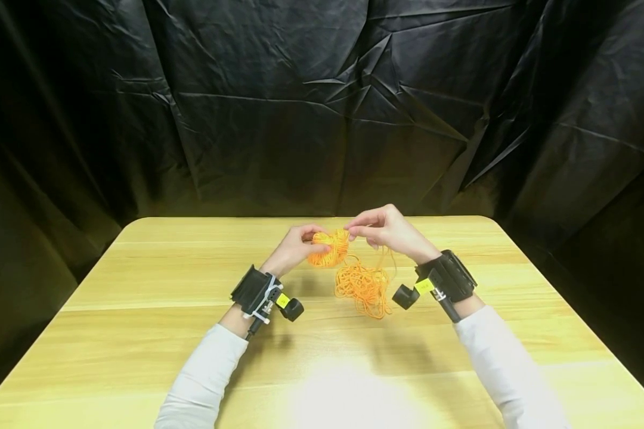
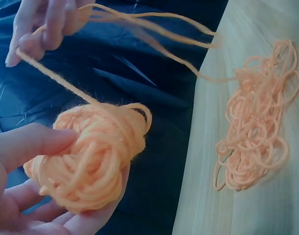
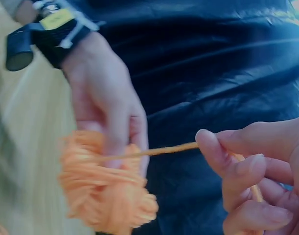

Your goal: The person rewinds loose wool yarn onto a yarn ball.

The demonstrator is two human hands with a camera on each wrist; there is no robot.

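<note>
An orange ball of yarn (image 2: 95,161) is held in my left hand (image 1: 292,249), the thumb pressed on its near side and the fingers behind it. My right hand (image 1: 389,231) pinches a strand of yarn (image 3: 171,148) between thumb and forefinger. That strand runs taut from the ball to the right fingertips, a short way off in the right wrist view. From the right hand the yarn trails down in loose strands to a tangled heap of orange yarn (image 1: 362,287) on the table. Both hands are raised over the table's far half.
The wooden table (image 1: 139,351) has rounded far corners, with a black curtain (image 1: 257,131) hanging behind it. A black wrist strap with a small camera (image 1: 292,310) sits on the left wrist, and another camera (image 1: 405,296) on the right.
</note>
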